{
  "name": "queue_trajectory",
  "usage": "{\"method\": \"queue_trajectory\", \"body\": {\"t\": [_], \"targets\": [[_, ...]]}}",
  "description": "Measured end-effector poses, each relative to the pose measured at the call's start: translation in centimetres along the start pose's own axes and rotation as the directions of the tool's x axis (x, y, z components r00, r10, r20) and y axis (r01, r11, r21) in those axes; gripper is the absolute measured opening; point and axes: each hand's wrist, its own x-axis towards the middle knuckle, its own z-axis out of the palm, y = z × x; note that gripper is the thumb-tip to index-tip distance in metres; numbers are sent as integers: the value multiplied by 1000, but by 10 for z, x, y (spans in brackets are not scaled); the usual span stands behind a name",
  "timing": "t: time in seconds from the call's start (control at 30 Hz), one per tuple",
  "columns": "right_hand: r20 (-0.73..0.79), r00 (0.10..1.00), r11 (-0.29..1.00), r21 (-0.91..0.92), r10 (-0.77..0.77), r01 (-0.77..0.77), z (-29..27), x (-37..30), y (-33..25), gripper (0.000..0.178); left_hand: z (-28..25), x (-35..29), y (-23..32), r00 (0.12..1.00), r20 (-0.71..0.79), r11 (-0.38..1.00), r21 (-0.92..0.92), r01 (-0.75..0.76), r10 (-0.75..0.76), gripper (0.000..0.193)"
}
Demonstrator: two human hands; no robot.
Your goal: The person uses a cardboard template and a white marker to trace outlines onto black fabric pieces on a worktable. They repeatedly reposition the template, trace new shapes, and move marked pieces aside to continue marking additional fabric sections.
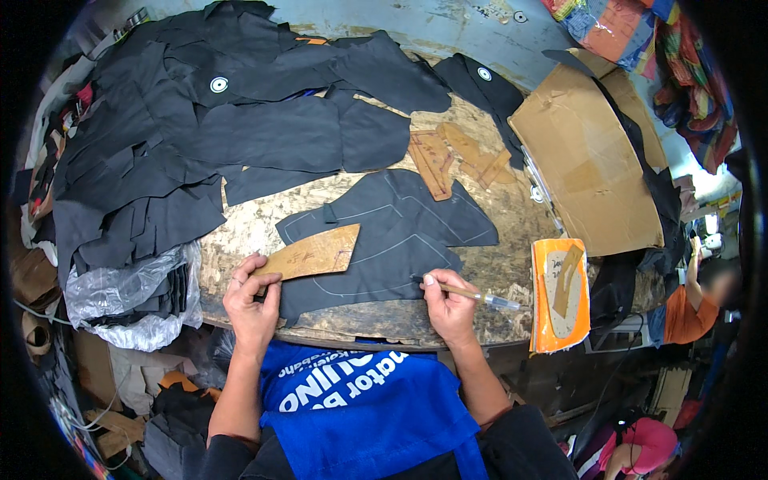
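On the worn wooden table before me lies a piece of black leather-like sheet (384,260) with pale outlines drawn on it. My left hand (252,300) pinches the left end of a curved brown template (312,252), which lies over or just above the sheet's left part. In my right hand (450,308) is a slim pen (472,294) with a brown barrel and a clear end pointing right. Its dark tip points left near the sheet's lower right edge; whether it touches cannot be made out. Beyond the sheet lie several other brown templates (432,162).
Overlapping black sheets (272,132) cover the table's far left. A clear plastic bag (144,308) with black pieces sits at the near left. At right are an orange-edged pad (538,340) with a template on it and a cardboard box (592,152). Two people are farther right.
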Motion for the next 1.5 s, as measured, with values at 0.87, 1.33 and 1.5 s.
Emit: {"method": "queue_trajectory", "body": {"t": [0.87,1.33,1.5], "targets": [[-213,977,998,-55,-31,19,2,-1,-5,12,3,-9,16,993,-107,987,-158,26,-43,16],[18,991,980,147,135,-137,22,16,-11,26,14,84,27,889,396,973,-61,-223,228,73],[57,997,998,-27,-52,54,50,23,-9,24,42,163,-12,828,560,850,444,-283,-16,83]]}}
